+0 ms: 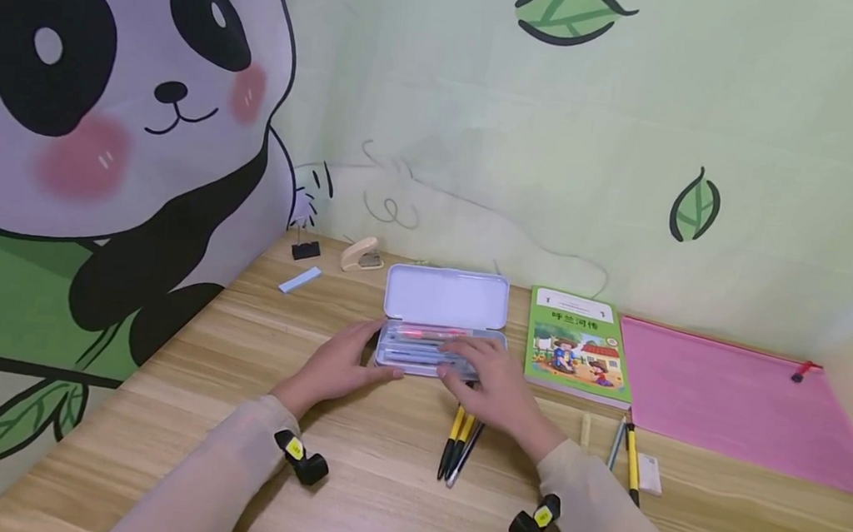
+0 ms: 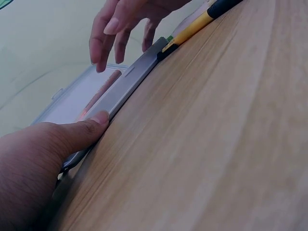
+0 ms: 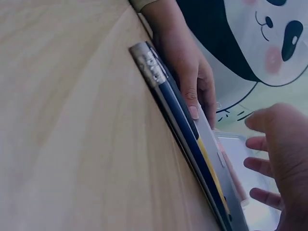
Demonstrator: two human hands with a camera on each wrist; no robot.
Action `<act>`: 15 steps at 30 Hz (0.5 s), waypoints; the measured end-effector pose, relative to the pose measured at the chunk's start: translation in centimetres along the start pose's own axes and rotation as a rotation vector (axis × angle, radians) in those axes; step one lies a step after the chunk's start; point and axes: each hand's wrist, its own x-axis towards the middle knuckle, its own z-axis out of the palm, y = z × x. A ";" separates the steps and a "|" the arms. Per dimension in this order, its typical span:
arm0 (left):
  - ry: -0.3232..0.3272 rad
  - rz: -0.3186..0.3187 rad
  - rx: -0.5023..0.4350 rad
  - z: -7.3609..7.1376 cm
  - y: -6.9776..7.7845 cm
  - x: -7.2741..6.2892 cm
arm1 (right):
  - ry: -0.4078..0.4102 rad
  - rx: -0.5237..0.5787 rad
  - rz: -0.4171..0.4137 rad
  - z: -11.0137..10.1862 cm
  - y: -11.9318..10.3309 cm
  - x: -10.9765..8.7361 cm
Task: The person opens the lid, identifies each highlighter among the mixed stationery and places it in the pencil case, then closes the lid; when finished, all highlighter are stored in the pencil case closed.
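Note:
A pale lilac pencil case (image 1: 446,298) lies on the table with its lid up against the back. Inside are a pink-red pen (image 1: 432,333) and other slim items, hard to tell apart. My left hand (image 1: 339,363) grips the case's left end, its thumb (image 2: 89,130) on the front wall. Over the right part of the case is my right hand (image 1: 492,384), fingers spread and slightly bent, nothing held; the left wrist view shows its fingertips above the case. In front of the case lie two yellow-and-black pens (image 1: 461,440) and a dark-blue pencil-like stick (image 3: 166,96).
A green picture book (image 1: 578,345) lies right of the case, beside a pink pouch (image 1: 739,399). Nearer are another yellow pen (image 1: 632,462), a small stick (image 1: 585,430) and an eraser (image 1: 649,474). Back left hold a stapler (image 1: 361,255), binder clip (image 1: 306,250) and blue strip (image 1: 300,279).

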 end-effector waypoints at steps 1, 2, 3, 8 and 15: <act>0.000 -0.001 0.002 0.0 0.0 0.0 | -0.013 -0.022 -0.003 -0.1 -0.2 -0.1; 0.001 0.001 0.004 0.1 -0.1 0.0 | -0.029 -0.036 0.000 -0.3 -0.4 -0.1; 0.002 0.002 0.007 0.1 -0.2 0.0 | -0.038 -0.047 0.001 -0.5 -0.7 -0.2; 0.002 -0.001 0.008 0.2 -0.2 -0.1 | -0.066 -0.075 -0.007 -1.5 -1.5 -0.6; -0.003 -0.008 0.000 0.0 0.1 -0.1 | -0.074 -0.104 -0.044 -3.3 -1.4 -2.2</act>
